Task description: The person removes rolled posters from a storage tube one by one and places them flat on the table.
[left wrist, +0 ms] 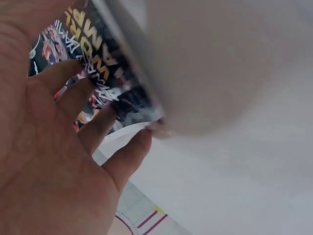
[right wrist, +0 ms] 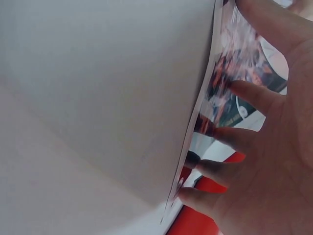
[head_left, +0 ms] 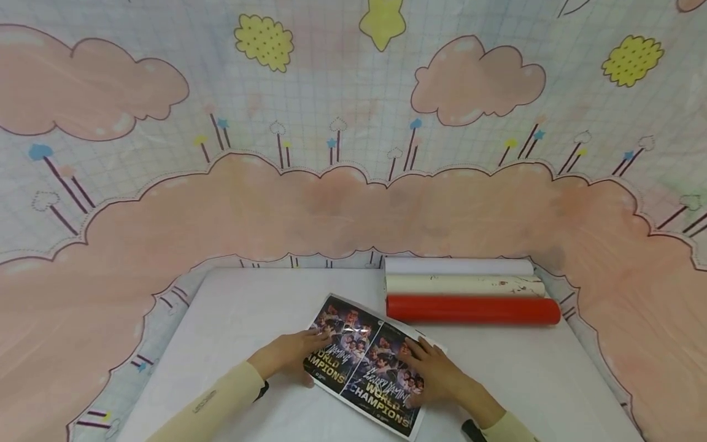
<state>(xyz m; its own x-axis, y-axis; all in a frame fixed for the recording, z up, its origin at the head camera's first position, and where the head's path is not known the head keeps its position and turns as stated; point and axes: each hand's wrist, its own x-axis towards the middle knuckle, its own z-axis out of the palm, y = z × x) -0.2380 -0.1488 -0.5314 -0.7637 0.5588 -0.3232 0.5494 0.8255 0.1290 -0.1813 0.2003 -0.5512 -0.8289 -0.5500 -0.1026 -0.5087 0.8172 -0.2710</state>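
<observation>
A glossy printed sheet (head_left: 361, 368) lies aslant on the white table, with two dark panels showing groups of people and the words "World Champions". At its left edge, my left hand (head_left: 295, 355) rests its fingers on the print. My right hand (head_left: 436, 371) spreads its fingers over the right side of the sheet. The left wrist view shows the left hand (left wrist: 58, 152) with fingers extended, the little finger at a corner of the sheet (left wrist: 132, 105). Straight, spread fingers of the right hand (right wrist: 274, 147) touch the print along its edge in the right wrist view.
Behind the sheet on the right lie three rolls side by side: a red roll (head_left: 472, 310), a cream patterned roll (head_left: 464, 285) and a white roll (head_left: 458, 266). The white table (head_left: 237, 307) stands before a cloth backdrop (head_left: 331, 209) with clouds and stars.
</observation>
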